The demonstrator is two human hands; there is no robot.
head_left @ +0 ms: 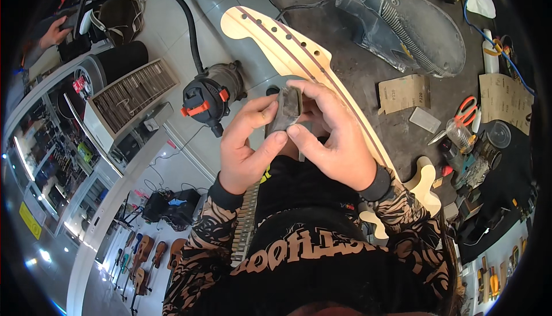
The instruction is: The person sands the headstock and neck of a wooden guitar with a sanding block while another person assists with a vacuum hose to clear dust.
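Both my hands hold a small dark grey block [291, 102] wrapped in what looks like worn sandpaper, up in front of my chest. My left hand [247, 143] pinches its left side and lower end between thumb and fingers. Curled round its right side is my right hand [333, 138], the thumb on the lower edge. Behind and beyond the hands lies a pale wooden guitar neck [276, 43] with darker stripes and several holes in its headstock. It runs down to the right, partly hidden by my right hand, toward a pale body with rounded horns [424, 184].
On the dark workbench [345, 69] lie sandpaper sheets [404, 93], a light rectangular block [425, 119], orange-handled scissors [464, 111] and a dusty grey machine [411, 29]. A black-and-orange vacuum [210, 97] stands on the tiled floor at left. Another person's hand [54, 33] shows far left.
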